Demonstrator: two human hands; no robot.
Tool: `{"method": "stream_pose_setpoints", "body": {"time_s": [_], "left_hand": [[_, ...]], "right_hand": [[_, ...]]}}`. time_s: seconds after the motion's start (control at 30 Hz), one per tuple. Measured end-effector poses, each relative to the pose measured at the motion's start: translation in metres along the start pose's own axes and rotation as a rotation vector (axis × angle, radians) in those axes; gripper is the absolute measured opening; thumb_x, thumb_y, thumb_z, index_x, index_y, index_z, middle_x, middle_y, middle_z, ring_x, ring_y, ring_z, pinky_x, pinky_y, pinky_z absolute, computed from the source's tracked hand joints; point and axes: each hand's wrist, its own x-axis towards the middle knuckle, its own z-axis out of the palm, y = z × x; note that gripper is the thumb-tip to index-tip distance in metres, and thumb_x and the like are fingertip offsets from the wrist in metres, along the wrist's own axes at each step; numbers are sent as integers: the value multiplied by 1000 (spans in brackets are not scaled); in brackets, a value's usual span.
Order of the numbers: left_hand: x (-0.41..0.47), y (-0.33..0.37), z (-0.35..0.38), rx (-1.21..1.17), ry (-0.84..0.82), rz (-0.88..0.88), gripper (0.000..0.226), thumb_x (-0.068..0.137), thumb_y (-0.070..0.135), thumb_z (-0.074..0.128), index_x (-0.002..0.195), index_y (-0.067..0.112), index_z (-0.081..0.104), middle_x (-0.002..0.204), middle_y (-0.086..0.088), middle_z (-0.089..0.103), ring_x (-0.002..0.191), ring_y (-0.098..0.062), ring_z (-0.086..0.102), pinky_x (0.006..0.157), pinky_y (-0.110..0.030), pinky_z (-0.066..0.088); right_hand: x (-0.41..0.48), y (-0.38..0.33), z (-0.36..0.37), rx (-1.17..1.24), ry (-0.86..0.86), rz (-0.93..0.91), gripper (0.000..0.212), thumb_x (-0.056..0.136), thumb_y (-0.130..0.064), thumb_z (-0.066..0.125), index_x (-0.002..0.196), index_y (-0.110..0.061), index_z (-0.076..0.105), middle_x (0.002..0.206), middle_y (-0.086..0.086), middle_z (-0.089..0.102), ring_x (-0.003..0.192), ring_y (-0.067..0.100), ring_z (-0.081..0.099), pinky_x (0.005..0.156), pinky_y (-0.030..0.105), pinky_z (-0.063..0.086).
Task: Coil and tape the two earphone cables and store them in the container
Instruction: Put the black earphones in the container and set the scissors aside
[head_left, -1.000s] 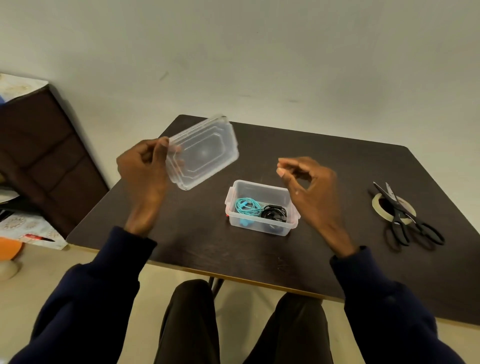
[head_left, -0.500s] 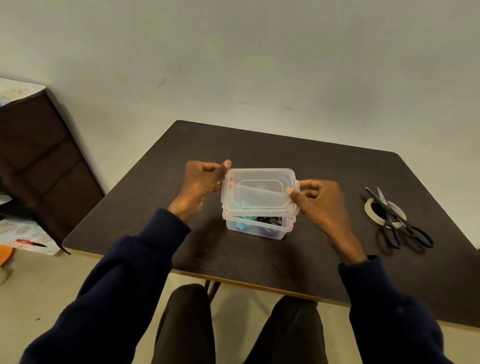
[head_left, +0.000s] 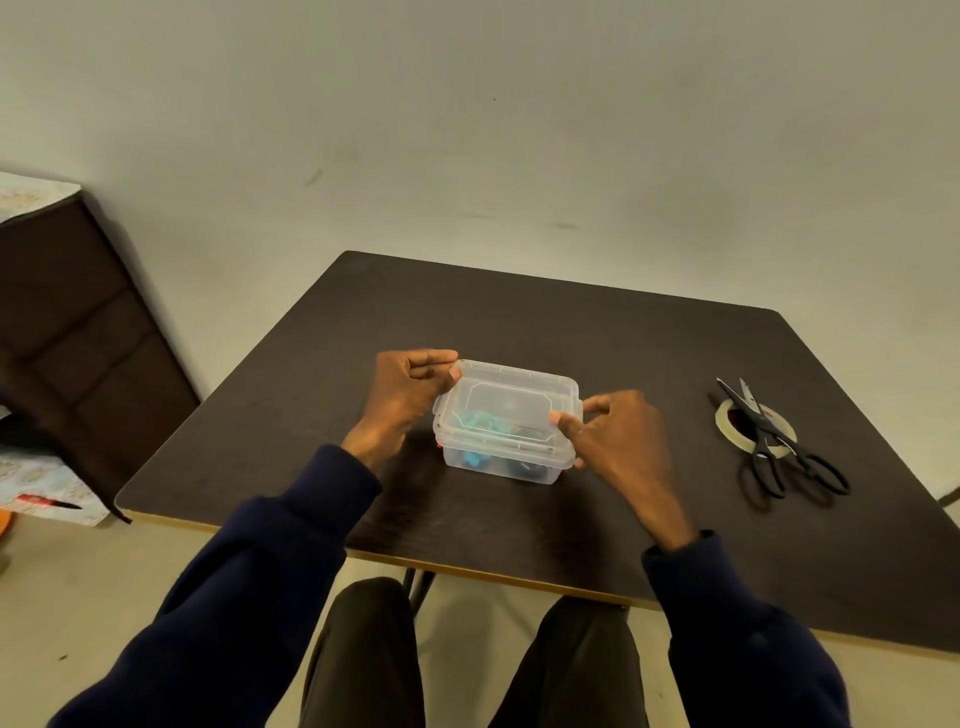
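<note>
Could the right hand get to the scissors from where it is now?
Probably yes: the scissors lie on the tape roll, right of the right hand, only bare table between. It must first release the lid.

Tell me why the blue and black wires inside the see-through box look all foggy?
Head view: the turquoise earphone cable and the black earphone cable sit behind the cloudy plastic lid and the walls of the clear plastic container, which smear them. Head view: dim yellowish light leaves soft shadows on the dark brown table.
</note>
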Motion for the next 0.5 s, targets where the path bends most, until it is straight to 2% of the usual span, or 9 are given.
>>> {"method": "stream_pose_setpoints", "body": {"time_s": [0.17,0.27,0.4,0.5], "left_hand": [[0,-4,2,35,27,-22,32,83,18,77,113,9,72,107,-3,75,95,-15,74,87,-40,60],[0,-5,3,97,53,-22,26,83,18,78,107,9,74,101,-4,76,90,-16,75,82,-41,62],[0,-4,4,155,86,-11,24,82,19,78,103,9,74,96,-3,76,84,-13,75,76,-34,63],[-3,-4,4,206,87,8,18,83,24,77,97,12,75,93,-1,76,82,-13,75,73,-32,63]], "right_hand": [[-3,1,1,-28,-32,16,28,88,-41,73,91,-13,72,78,1,72,64,7,67,54,16,46],[-4,2,2,-33,-47,17,28,89,-41,72,91,-13,72,78,1,72,64,8,69,57,18,50],[-3,2,2,-26,-57,2,28,92,-38,69,89,-11,74,68,1,71,59,10,69,62,23,58],[-3,3,2,-25,-48,-4,28,93,-37,68,89,-11,74,65,0,71,56,7,69,60,21,57]]}}
